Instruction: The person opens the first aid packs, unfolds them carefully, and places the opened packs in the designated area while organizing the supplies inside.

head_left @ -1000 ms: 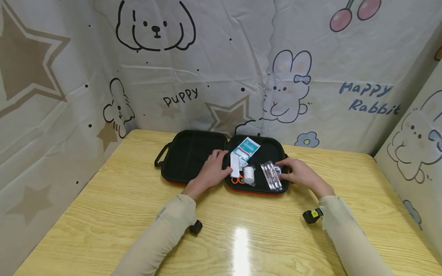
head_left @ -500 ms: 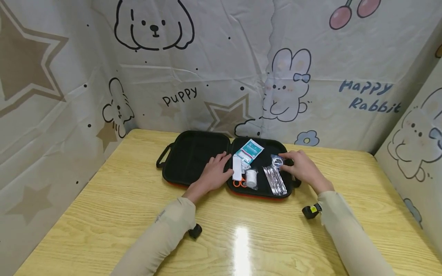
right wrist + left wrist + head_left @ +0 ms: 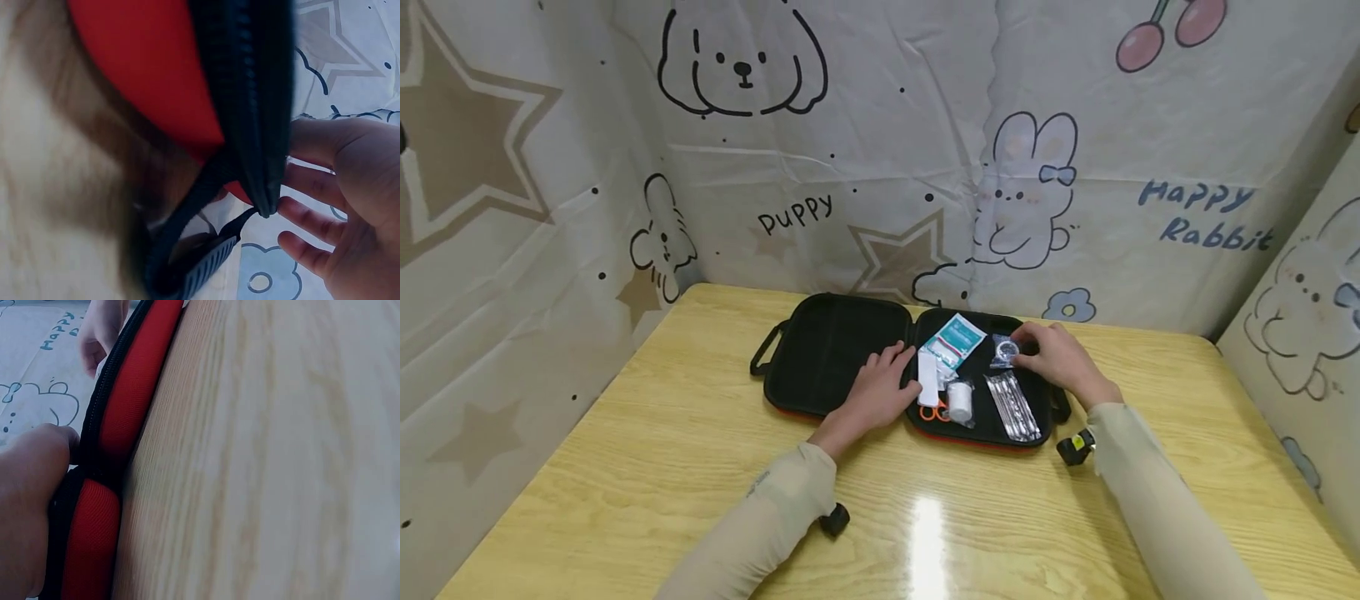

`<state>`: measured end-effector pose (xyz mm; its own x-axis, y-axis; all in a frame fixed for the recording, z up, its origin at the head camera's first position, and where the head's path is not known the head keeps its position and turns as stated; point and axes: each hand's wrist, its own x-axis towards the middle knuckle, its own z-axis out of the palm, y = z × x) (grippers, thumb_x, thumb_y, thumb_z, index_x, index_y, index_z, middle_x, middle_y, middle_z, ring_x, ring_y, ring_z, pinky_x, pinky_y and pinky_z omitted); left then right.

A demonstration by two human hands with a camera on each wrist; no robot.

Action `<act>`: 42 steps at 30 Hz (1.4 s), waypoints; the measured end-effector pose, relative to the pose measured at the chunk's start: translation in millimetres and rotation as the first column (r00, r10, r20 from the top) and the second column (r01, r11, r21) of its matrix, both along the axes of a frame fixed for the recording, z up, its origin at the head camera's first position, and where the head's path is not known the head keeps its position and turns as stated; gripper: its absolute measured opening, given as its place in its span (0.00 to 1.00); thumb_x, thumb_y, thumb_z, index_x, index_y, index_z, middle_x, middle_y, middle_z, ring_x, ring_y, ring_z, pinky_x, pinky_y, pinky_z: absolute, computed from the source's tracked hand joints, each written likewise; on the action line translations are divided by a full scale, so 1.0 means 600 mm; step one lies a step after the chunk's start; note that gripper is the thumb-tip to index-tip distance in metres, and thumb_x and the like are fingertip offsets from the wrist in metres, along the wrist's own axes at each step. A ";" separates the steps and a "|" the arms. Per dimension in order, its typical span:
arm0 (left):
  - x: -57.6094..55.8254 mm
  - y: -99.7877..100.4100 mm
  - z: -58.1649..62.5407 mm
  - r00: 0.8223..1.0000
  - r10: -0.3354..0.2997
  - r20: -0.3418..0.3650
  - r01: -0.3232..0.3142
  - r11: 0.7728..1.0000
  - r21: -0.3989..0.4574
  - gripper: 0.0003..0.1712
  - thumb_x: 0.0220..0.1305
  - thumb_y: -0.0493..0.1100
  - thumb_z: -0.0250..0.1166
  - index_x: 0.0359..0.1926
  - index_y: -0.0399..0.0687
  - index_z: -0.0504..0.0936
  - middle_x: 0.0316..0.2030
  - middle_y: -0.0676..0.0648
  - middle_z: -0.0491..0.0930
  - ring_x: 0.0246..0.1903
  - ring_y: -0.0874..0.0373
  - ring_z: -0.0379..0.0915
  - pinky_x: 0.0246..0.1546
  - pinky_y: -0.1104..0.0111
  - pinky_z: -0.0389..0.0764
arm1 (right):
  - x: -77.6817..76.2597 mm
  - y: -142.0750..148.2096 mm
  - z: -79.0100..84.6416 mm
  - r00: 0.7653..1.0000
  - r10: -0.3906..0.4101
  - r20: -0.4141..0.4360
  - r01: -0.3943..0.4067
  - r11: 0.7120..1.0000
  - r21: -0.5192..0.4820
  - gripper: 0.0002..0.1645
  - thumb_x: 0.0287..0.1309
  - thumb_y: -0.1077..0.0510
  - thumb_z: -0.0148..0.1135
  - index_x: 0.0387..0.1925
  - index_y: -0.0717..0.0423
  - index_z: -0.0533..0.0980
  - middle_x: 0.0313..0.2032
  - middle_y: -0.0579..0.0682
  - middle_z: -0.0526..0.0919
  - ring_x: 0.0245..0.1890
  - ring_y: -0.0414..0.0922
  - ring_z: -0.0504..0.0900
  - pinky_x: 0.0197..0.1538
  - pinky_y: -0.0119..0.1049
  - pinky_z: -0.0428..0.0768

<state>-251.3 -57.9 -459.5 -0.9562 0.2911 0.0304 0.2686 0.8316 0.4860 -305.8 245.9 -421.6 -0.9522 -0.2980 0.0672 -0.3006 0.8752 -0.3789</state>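
A black-lined, red-shelled zip case (image 3: 835, 358) lies open on the table. My right hand (image 3: 1060, 358), at the right half, pinches a small ring-shaped roll in a clear bluish wrapper (image 3: 1004, 352) between thumb and fingertips. My left hand (image 3: 880, 387) rests over the case's middle hinge, fingers loosely extended. The right half holds a teal-and-white packet (image 3: 957, 340), a white strip (image 3: 928, 379), orange-handled scissors (image 3: 934, 412), a wrapped white bandage roll (image 3: 959, 402) and a bundle of silvery wrapped sticks (image 3: 1013, 406). In the right wrist view, the case wall hides the roll.
Black handles stick out at both ends of the case, one of them a carry handle (image 3: 765, 348) on the left. A wooden table (image 3: 662, 467) lies beneath, with a printed cloth (image 3: 880, 125) hanging behind it.
The case has slid right and slightly nearer, with my left hand moving along. My right hand and the wrapped roll now sit farther from the silvery sticks.
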 end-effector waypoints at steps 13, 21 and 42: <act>0.000 -0.006 0.004 1.000 0.015 0.010 -0.015 1.000 0.000 0.37 0.70 0.56 0.51 0.77 0.56 0.57 0.77 0.47 0.54 0.64 0.45 0.59 0.65 0.51 0.64 | -0.025 -0.013 -0.002 0.996 0.040 -0.076 -0.032 0.994 0.105 0.18 0.54 0.55 0.70 0.44 0.62 0.83 0.38 0.58 0.81 0.42 0.56 0.72 0.49 0.51 0.68; 0.001 -0.001 0.004 0.999 0.045 0.004 -0.045 0.999 0.002 0.36 0.70 0.56 0.50 0.77 0.58 0.58 0.77 0.47 0.54 0.62 0.44 0.60 0.64 0.51 0.65 | -0.034 -0.035 0.005 0.995 0.091 -0.037 -0.087 0.991 0.104 0.16 0.55 0.58 0.69 0.44 0.63 0.84 0.32 0.53 0.86 0.37 0.50 0.78 0.50 0.48 0.71; 0.002 0.010 0.002 0.997 0.075 0.021 -0.076 0.996 0.050 0.37 0.68 0.57 0.52 0.76 0.56 0.61 0.74 0.43 0.60 0.62 0.43 0.61 0.64 0.50 0.64 | -0.006 -0.066 0.035 0.980 0.013 0.197 -0.020 0.999 0.033 0.18 0.63 0.56 0.62 0.47 0.67 0.80 0.40 0.60 0.86 0.36 0.48 0.81 0.44 0.45 0.80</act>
